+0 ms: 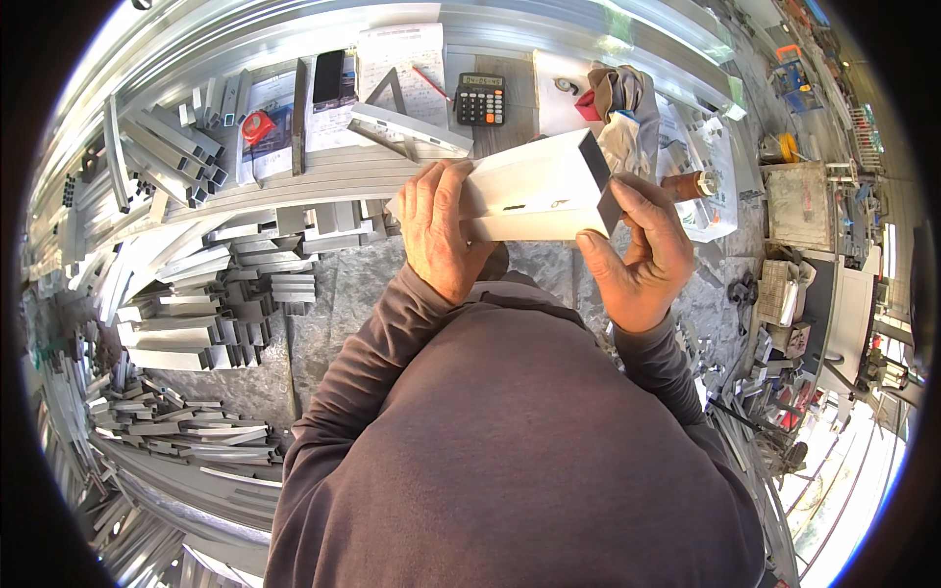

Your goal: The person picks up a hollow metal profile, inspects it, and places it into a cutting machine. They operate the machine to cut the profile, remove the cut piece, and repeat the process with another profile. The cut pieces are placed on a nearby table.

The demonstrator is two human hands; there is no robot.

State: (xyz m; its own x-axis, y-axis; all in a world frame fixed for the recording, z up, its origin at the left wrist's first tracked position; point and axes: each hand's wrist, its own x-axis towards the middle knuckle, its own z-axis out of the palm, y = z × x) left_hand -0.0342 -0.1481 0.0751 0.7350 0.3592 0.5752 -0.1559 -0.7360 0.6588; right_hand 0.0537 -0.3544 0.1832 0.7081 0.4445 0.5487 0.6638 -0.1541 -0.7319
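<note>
Above the front edge of the workbench I hold a short white-silver aluminium box profile [534, 186], tilted with its right end raised. Two small slots show in its near face. My left hand [436, 225] is closed round the left end, fingers over the top; its thumb is hidden. At the dark open end, my right hand [649, 250] grips the edge between thumb and forefinger, the other fingers curled. Just behind the piece, another slotted aluminium profile [412, 129] lies on the bench with a metal set square [392, 93] against it.
On the bench [343, 162] lie a calculator [481, 99], a written notepad [417, 59], a red pencil [431, 83], a phone [330, 78] and a red tape measure [257, 127]. Crumpled gloves [622, 137] lie right. Cut profiles [176, 333] are stacked at left.
</note>
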